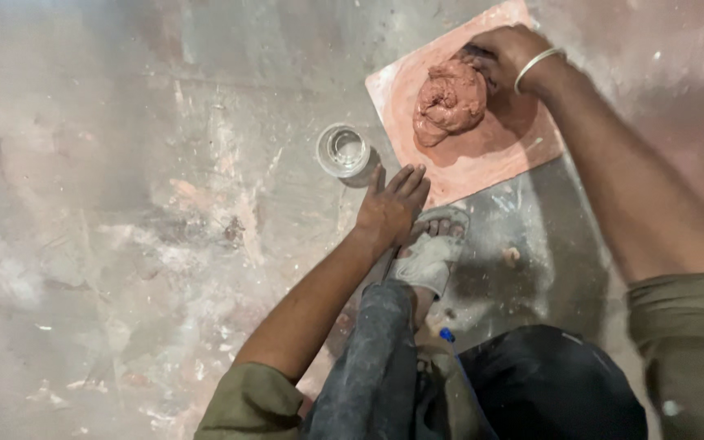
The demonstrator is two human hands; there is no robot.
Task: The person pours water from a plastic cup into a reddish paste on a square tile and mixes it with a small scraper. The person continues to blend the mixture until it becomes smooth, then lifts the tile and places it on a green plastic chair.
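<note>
From the head camera, the right hand point(505, 50) presses its fingers against the far right side of the single clay lump point(448, 102), which sits near the middle of one reddish square slab point(466, 167) lying flat on the floor point(124, 204), probably as a firm base for kneading. The left hand point(390, 208) holds nothing and rests fingers spread on the floor at the slab's near edge, likely as a brace, just right of one small glass point(343, 151) and touching one sandalled foot point(431, 248).
</note>
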